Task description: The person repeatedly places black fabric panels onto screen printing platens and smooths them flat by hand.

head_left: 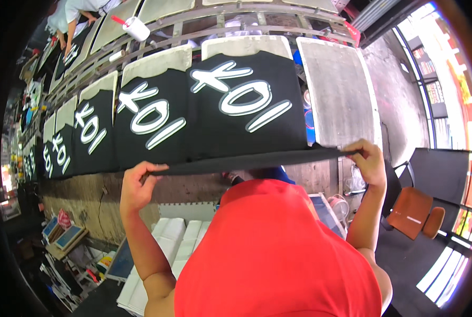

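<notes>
A black T-shirt [204, 117] with large white printed shapes lies over a pale printing board, its near edge lifted in front of me. My left hand [138, 186] pinches that edge at its left end. At the right end, my right hand [369, 161] grips the same edge between thumb and fingers. The cloth stretches between the two hands in a long, narrow fold. To its left lies another black shirt [125, 129] with the same white print, and several more follow along the row.
A bare pale board [341, 84] stands right of the shirt. Behind runs a wooden rail with a white tub [136, 29] on it. Another person's hands [66, 46] work at the far left. White stacks [167, 238] sit below my left arm; a brown chair [411, 212] stands right.
</notes>
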`<state>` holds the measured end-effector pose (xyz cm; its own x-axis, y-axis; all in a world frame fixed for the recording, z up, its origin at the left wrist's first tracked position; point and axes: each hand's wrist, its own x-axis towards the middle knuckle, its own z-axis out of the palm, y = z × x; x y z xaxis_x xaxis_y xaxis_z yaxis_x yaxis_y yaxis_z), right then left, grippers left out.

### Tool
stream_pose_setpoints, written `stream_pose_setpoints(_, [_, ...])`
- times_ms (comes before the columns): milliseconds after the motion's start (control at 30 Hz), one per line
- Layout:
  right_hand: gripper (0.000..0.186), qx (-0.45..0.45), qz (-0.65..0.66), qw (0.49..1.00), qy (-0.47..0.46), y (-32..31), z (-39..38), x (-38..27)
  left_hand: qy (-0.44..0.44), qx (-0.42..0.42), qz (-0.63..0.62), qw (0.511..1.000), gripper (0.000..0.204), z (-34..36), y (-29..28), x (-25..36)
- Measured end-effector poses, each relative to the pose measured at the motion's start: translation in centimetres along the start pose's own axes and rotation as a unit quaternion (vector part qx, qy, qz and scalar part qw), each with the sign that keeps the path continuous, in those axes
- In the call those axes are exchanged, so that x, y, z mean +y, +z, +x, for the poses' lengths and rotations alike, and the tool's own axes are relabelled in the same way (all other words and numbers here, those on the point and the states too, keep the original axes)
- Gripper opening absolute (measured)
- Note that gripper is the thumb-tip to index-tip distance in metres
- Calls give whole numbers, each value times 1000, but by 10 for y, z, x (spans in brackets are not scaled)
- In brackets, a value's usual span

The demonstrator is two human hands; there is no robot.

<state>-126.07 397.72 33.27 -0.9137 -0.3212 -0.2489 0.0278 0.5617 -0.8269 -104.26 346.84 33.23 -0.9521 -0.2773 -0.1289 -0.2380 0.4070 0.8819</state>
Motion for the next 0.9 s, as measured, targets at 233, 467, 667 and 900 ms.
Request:
stream_pose_setpoints(233, [12,2,195,958,-210,-40,18,-34,144,45,-39,988,23,35,-70,24])
stream_pose_setpoints(467, [19,31,35,993,-109,-12,275,-6,76,-43,57,995,21,297,-43,-46])
stream_pose_setpoints(667, [33,-16,-118,991,62,104,446,99,-140,-29,271,952,29,440,68,-187])
stream_pose_setpoints(900, [24,-15,-71,995,76,108,463,145,-63,32,216,974,22,452,80,-225])
